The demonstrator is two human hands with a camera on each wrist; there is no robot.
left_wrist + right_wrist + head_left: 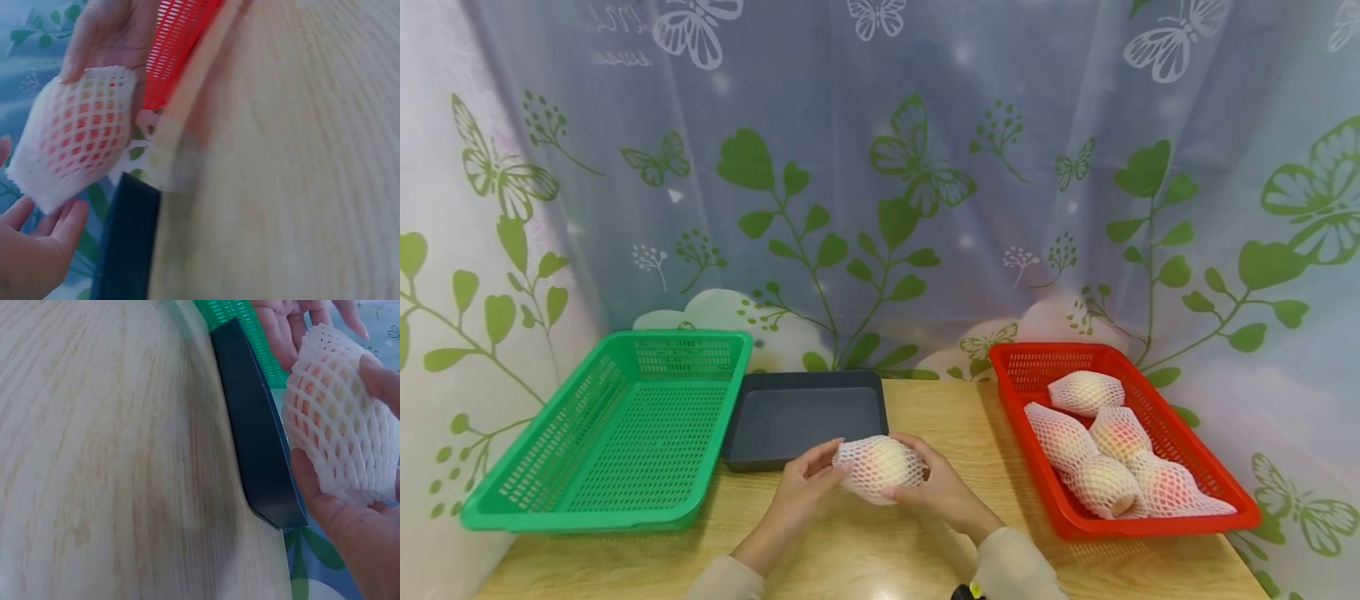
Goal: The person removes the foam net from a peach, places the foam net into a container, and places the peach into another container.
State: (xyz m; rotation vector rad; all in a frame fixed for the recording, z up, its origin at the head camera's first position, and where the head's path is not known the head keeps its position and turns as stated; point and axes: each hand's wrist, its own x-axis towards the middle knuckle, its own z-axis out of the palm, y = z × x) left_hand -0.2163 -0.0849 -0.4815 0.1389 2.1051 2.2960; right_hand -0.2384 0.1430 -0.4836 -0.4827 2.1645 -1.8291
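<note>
A round, pale yellow and red fruit in a white foam net (883, 468) is held above the front of the table. My right hand (942, 483) grips its right end, thumb on one side and fingers on the other, as the right wrist view also shows. At the net's left end is my left hand (808, 482). Its fingers (281, 331) and thumb lie apart around that end in the right wrist view, and some fingertips seem to touch the net. Several more netted fruits (1086, 393) lie in the red basket (1052, 492) at the right.
A green basket (707, 475) with slotted sides stands at the left, nothing inside. Between the baskets, toward the back, a shallow dark grey tray (808, 412) sits bare on the wooden table (940, 408). Behind hangs a curtain (842, 108) with butterflies and leaves.
</note>
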